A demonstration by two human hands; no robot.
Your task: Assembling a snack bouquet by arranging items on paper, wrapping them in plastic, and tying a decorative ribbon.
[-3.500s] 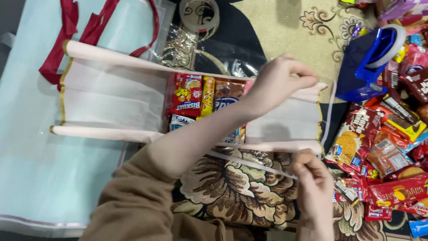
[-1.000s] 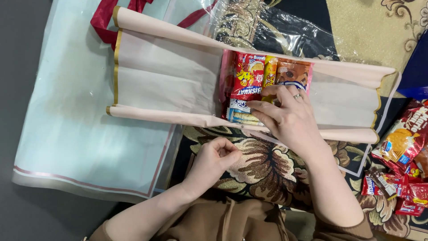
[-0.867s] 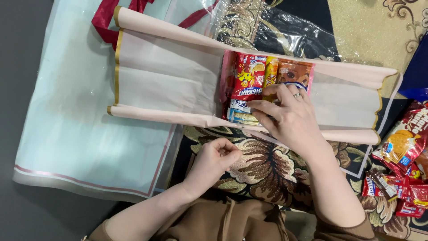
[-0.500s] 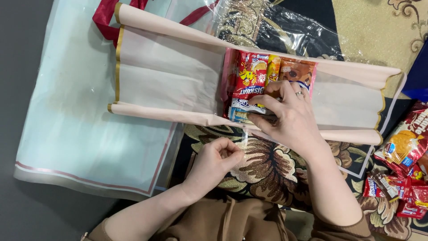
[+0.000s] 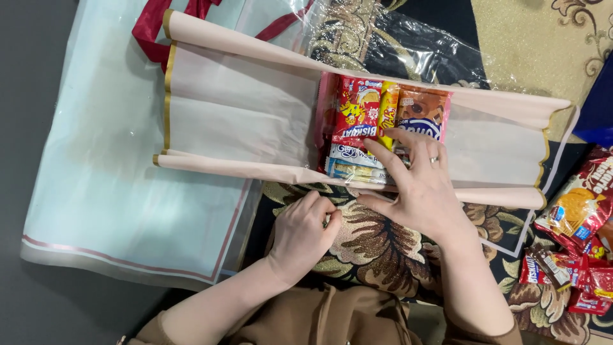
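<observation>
Right hand [image 5: 424, 191] presses red and orange snack packets [image 5: 383, 124] inside pink wrap [image 5: 242, 108].

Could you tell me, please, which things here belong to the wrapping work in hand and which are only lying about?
In use:
- right hand pressing on the snack packets
- pink wrapping sheet folded around the packets
- left hand closed, just below the sheet's near edge

Lying about:
- pale blue sheet underneath
- clear plastic film
- loose snack pile at right
- patterned carpet

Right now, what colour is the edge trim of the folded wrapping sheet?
Gold trim on the pale pink sheet, head view.
</observation>
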